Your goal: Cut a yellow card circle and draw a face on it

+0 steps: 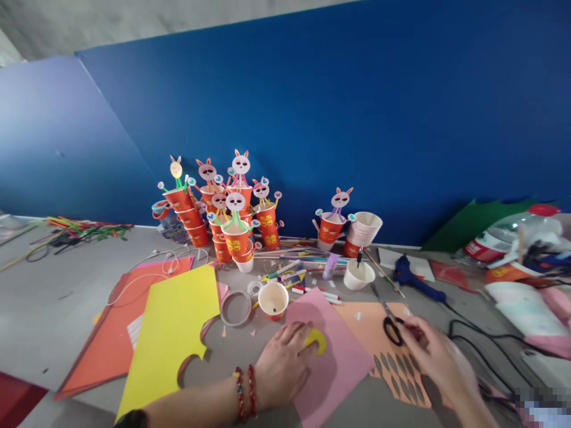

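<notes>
My left hand (pixel 285 361), with red bead bracelets at its wrist, rests on a pink paper sheet (pixel 328 351). Its fingers and thumb close over a small yellow paper disc (pixel 319 339), partly hidden beneath them. To the right, my right hand (pixel 435 351) has its fingertips closed at the black handles of a pair of scissors (pixel 392 330), blades pointing away from me. The scissors are over an orange paper sheet (pixel 363 318) with several leaf-shaped holes. At left lies a yellow paper sheet (pixel 167 327) with rounded cutouts along its edge.
Red cups (pixel 236 241) with rabbit-face figures stand stacked against the blue wall. A white-lined cup (pixel 273 300), a tape roll (pixel 236 308) and markers (pixel 316 293) lie ahead. On the right are a blue glue gun (pixel 417 280), black cables (pixel 486 339) and a plastic bottle (pixel 508 235).
</notes>
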{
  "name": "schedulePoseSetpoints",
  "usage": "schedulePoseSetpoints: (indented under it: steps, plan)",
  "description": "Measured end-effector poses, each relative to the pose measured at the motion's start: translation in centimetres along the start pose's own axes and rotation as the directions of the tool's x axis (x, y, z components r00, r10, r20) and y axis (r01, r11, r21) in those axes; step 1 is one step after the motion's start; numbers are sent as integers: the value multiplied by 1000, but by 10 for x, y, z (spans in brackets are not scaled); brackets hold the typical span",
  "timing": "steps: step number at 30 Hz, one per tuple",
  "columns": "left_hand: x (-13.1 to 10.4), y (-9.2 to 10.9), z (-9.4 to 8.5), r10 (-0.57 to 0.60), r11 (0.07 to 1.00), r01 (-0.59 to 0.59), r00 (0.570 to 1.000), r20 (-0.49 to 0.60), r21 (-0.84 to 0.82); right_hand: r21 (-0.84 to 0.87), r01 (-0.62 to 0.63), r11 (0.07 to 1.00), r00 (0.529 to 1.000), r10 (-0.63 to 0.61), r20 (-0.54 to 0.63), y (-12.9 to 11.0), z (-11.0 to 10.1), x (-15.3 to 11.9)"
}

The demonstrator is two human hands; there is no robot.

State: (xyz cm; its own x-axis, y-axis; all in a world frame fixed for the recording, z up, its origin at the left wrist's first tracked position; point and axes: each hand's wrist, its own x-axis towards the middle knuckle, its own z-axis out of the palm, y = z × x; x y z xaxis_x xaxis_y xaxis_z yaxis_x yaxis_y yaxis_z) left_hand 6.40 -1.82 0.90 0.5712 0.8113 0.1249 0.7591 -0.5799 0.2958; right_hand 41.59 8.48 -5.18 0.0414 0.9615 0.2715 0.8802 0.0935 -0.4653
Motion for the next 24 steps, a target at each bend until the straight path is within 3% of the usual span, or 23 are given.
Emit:
schedulePoseSetpoints:
  steps: [3,4,5,7,8,9,11,14,17,19,22,24]
  plan:
    - [-15,5,-38,181,981,-172,978,99,-93,-5,-24,1000,999,23,-37,-8,-2,-3]
    - [-24,0,-53,192,973,-175,975,114,-150,-19,-19,1000,998,18,-66,-10,-2,-3]
    - [-34,-9,-66,133,976,-109,984,119,-188,-27,0,1000,996,-2,-93,-12,-3,-3]
    - [-61,-38,-87,-139,977,144,989,42,-159,-44,39,998,988,-45,-145,-13,-6,-3]
    - [-76,-56,-92,-318,945,311,946,-67,-96,-59,52,997,984,-61,-165,-13,-7,-4]
    - [-91,-75,-94,-451,890,456,871,-194,-19,-77,62,995,981,-75,-180,-13,-9,-4]
    - [-119,-110,-88,-556,762,632,750,-359,142,-107,105,989,970,-125,-207,-17,-14,-6]
    - [-146,-144,-63,-648,640,736,672,-358,222,-81,285,955,941,-295,-168,-33,-23,-11]
    - [-154,-153,-41,-624,683,696,714,-318,223,3,438,899,899,-438,28,-59,-27,-21]
    - [-158,-154,-38,-594,727,663,738,-320,177,42,481,876,865,-482,139,-72,-25,-29]
    - [-173,-157,-54,-593,749,658,720,-361,82,17,539,842,825,-532,190,-79,-14,-43]
    - [-192,-159,-75,-601,721,689,674,-428,71,-7,557,830,816,-546,188,-76,-6,-49]
